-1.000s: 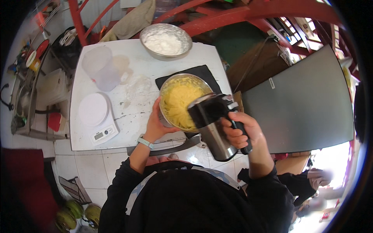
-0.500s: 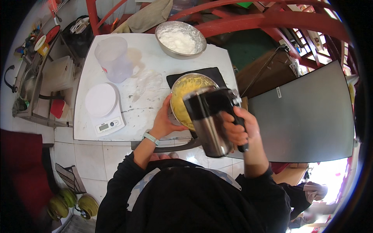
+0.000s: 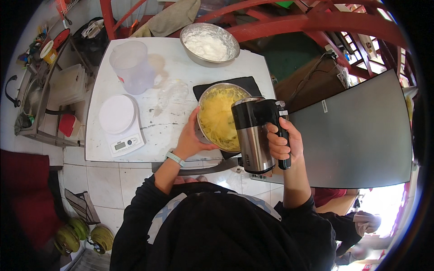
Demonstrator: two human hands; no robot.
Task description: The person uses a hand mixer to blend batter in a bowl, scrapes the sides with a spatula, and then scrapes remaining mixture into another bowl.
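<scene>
The round metal bowl (image 3: 200, 133) is on the right part of the worktop (image 3: 165, 135), containing a soft yellow mixture (image 3: 217, 113) with uneven surface. The hand mixer (image 3: 254, 135), black at far end, silver nearer, hides the bowl's right rim partly.

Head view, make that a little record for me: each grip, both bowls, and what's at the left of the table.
Left grip: around the side of the mixing bowl
Right grip: closed on the handle of the black-and-steel appliance
Mixing bowl: yellow mixture inside, black mat beneath
Far bowl: white contents
Table left: white scale, translucent jug beyond it
</scene>
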